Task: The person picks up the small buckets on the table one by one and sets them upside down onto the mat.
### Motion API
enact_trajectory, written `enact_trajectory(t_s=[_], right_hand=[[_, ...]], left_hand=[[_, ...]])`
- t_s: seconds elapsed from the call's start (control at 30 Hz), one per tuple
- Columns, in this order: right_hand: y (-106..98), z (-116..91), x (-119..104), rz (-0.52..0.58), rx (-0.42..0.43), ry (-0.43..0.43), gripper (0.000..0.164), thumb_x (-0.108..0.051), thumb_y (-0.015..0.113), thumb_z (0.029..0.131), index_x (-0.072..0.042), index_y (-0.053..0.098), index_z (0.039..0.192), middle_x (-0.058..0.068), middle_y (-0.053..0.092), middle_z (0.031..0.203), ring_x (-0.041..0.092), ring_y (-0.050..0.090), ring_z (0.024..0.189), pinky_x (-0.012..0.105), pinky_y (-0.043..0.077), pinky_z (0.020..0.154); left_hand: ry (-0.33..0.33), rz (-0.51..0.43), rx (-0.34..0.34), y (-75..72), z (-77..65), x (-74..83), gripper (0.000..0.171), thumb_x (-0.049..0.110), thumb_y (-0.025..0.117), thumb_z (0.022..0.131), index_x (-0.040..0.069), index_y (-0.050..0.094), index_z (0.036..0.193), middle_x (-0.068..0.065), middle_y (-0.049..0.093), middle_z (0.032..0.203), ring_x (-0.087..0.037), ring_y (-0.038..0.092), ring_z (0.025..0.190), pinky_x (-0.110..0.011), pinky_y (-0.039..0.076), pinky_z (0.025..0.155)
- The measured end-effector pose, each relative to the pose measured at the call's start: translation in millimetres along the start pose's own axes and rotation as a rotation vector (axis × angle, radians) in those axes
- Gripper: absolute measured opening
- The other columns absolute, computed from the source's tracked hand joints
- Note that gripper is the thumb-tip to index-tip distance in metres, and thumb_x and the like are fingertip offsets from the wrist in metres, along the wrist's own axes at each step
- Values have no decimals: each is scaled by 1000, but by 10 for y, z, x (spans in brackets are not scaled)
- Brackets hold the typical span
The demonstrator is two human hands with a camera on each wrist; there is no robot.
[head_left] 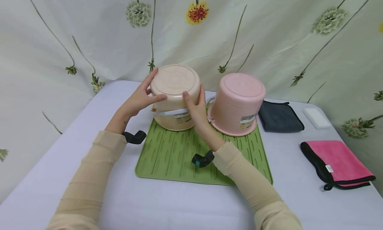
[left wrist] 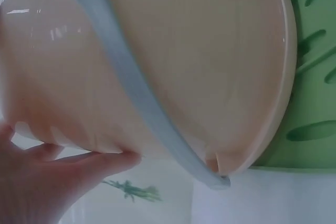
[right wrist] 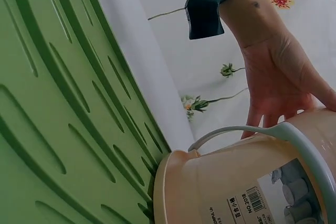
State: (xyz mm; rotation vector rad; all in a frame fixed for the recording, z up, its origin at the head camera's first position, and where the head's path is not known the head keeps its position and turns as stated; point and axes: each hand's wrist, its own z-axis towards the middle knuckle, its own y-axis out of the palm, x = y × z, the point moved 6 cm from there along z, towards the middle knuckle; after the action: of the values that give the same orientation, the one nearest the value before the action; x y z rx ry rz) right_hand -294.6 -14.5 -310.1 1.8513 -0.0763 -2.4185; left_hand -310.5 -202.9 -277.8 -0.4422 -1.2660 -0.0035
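Note:
A cream bucket [head_left: 175,82] stands upside down on the left part of a green ridged mat [head_left: 167,160], its white handle [head_left: 172,112] hanging across the front. My left hand [head_left: 139,96] grips it near the upturned base, thumb in front and fingers round the left side. From the right, my right hand [head_left: 198,110] holds the same bucket, thumb at the edge of the base. In the left wrist view the bucket's rim [left wrist: 286,77] is right at the mat. A printed label [right wrist: 289,192] shows on its wall in the right wrist view.
A pink bucket [head_left: 240,97], also upside down, stands on the mat to the right. Beyond it lie a dark grey folded cloth [head_left: 279,117], a white block [head_left: 316,118] and a pink cloth with black edging [head_left: 341,160]. A flowered curtain [head_left: 269,34] hangs behind the table.

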Motion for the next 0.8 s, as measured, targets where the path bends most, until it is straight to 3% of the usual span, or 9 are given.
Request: enact_trajectory(t_s=[0.33, 0.6, 0.8], right_hand=[[-38, 64, 73, -7, 23, 66, 81, -37, 56, 93, -17, 4, 152, 3, 12, 154, 14, 14, 137, 33, 14, 108], [-47, 112, 133, 3, 8, 94, 78, -37, 53, 96, -15, 3, 151, 5, 10, 155, 16, 11, 138, 32, 12, 109], [-59, 79, 140, -14, 6, 93, 77, -38, 52, 96, -15, 3, 151, 4, 9, 155, 15, 10, 138, 31, 11, 109]], left_hand=[[-63, 45, -18, 3, 122, -34, 92, 26, 70, 85, 36, 7, 150, 8, -2, 154, -39, 18, 134, -54, 27, 101], [-123, 15, -16, 14, 189, -112, 88, 30, 66, 87, 35, 4, 150, 2, -1, 155, -37, 27, 132, -56, 27, 99], [-122, 7, -21, 15, 194, -125, 88, 31, 66, 88, 36, 3, 150, 1, -2, 155, -36, 27, 132, -55, 26, 100]])
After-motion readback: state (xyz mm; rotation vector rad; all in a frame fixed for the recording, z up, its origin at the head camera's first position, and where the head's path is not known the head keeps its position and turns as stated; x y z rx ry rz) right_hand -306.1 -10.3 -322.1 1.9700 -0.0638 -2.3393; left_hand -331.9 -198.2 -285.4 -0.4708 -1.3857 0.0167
